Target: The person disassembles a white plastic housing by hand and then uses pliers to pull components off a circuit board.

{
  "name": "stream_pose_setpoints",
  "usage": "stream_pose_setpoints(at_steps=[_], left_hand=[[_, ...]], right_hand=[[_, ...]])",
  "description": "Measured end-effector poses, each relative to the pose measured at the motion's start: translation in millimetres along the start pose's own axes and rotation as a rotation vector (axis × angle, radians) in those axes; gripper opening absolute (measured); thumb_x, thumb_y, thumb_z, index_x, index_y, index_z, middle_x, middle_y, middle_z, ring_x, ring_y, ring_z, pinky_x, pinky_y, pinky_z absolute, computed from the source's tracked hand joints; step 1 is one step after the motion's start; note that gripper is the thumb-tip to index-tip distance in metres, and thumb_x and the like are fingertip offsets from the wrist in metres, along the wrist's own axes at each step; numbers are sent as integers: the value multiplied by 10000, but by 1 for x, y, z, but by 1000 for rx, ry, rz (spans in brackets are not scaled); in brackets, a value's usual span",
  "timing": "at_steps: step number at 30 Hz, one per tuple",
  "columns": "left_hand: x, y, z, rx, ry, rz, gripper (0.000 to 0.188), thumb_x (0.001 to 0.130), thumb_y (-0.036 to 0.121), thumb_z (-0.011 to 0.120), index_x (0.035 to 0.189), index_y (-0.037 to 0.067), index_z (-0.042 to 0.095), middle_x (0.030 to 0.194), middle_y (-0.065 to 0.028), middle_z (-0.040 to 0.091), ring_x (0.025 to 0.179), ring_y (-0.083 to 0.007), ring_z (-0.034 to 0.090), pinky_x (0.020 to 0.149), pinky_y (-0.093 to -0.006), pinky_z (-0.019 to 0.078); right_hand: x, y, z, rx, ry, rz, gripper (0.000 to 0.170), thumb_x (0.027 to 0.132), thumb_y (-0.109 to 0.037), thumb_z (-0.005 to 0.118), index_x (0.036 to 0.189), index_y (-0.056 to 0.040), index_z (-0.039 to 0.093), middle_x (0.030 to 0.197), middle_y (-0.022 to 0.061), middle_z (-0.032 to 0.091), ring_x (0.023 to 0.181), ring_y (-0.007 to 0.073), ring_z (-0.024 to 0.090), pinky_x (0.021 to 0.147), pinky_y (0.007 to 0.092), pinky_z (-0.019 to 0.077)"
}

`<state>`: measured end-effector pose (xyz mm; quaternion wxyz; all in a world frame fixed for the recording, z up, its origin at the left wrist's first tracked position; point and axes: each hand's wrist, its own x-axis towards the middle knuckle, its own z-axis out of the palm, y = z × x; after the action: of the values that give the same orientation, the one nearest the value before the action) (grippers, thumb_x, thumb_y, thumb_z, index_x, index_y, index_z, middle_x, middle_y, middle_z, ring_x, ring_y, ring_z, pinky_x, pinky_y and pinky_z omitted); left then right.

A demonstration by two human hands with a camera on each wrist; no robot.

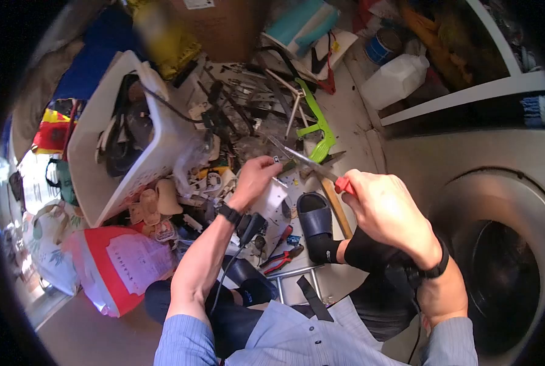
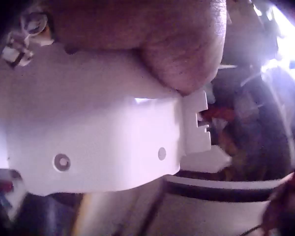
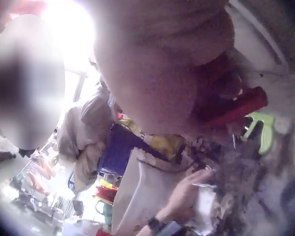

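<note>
My left hand [image 1: 257, 180] holds a white plastic part [image 1: 274, 194], which fills much of the left wrist view as a smooth white panel [image 2: 98, 142] with two round holes and a notched edge. In my right hand [image 1: 385, 204] is a red-handled screwdriver [image 1: 344, 185], gripped by the handle, its metal shaft pointing up and left past the white part. The right wrist view shows the red handle [image 3: 241, 106] under the curled fingers of the right hand [image 3: 157, 64].
A heap of scraps and tools [image 1: 239, 100] lies ahead, with a green frame [image 1: 321, 122] at its right. A white basket [image 1: 156, 122] stands left, a washing machine [image 1: 467, 158] right. Red-handled pliers [image 1: 283, 259] and a wooden handle [image 1: 336, 207] lie near the feet.
</note>
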<state>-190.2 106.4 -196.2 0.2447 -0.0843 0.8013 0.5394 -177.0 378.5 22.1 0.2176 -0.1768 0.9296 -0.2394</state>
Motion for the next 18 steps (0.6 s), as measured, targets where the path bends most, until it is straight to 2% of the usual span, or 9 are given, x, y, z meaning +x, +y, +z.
stream_pose_setpoints(at_steps=[2, 3, 5, 7, 9, 12, 15, 16, 18], left_hand=[[-57, 59, -21, -399, -107, -159, 207, 943, 237, 712, 941, 30, 718, 787, 32, 667, 693, -45, 574, 617, -255, 450], [-77, 62, -26, -472, -102, -124, 196, 948, 230, 715, 952, 34, 714, 793, 33, 658, 700, -39, 547, 644, -243, 442], [-127, 94, -42, -429, -111, -57, 171, 956, 198, 719, 937, 30, 694, 809, 47, 643, 711, -44, 561, 657, -219, 437], [-174, 116, -55, -317, -122, 36, 158, 961, 193, 719, 943, 38, 694, 808, 57, 631, 713, -34, 542, 660, -223, 435], [-216, 130, -66, -319, -126, 42, 150, 966, 196, 715, 970, 48, 693, 811, 61, 627, 732, -21, 528, 672, -217, 423], [-260, 142, -70, -508, 74, 156, 118, 976, 169, 687, 968, 53, 669, 816, 55, 624, 707, -19, 518, 636, -211, 405], [-284, 145, -78, -527, 339, 147, 130, 990, 158, 674, 924, 47, 663, 783, 79, 587, 691, 4, 473, 590, -212, 373], [-292, 150, -81, -537, 420, 170, 123, 987, 139, 664, 911, 42, 656, 801, 56, 611, 700, -8, 503, 611, -217, 414], [-301, 146, -85, -593, 465, 192, 121, 987, 131, 657, 906, 42, 654, 813, 47, 619, 705, -14, 516, 622, -221, 430]], right_hand=[[2, -7, 6, 128, 14, -47, 158, 913, -130, 657, 991, 4, 624, 868, 253, 685, 823, 425, 689, 712, 475, 539], [4, -11, 10, 257, 11, -79, 192, 917, -165, 657, 983, 12, 628, 882, 294, 682, 823, 421, 697, 690, 483, 538], [5, -28, 12, 310, -4, -101, 237, 909, -200, 666, 1031, 3, 652, 877, 253, 704, 796, 365, 724, 688, 438, 547], [0, -60, 11, 618, -192, 107, 287, 884, -228, 694, 1035, 13, 652, 839, 171, 710, 752, 254, 720, 675, 393, 542], [-10, -86, 12, 708, -224, 43, 298, 889, -245, 708, 1040, 6, 658, 828, 125, 696, 734, 204, 690, 656, 359, 530], [-29, -130, 13, 970, -325, -53, 407, 903, -379, 774, 1069, -20, 675, 800, 7, 648, 699, 80, 600, 611, 266, 493], [-42, -169, 20, 964, -299, -167, 480, 879, -396, 811, 1066, 16, 652, 872, 26, 655, 747, 89, 599, 661, 271, 510], [-44, -176, 24, 957, -307, -183, 480, 879, -396, 811, 1066, 16, 652, 872, 26, 655, 747, 89, 599, 661, 271, 510], [-45, -187, 36, 842, -235, -305, 469, 855, -341, 836, 1066, 28, 639, 903, 30, 653, 783, 92, 585, 711, 272, 513]])
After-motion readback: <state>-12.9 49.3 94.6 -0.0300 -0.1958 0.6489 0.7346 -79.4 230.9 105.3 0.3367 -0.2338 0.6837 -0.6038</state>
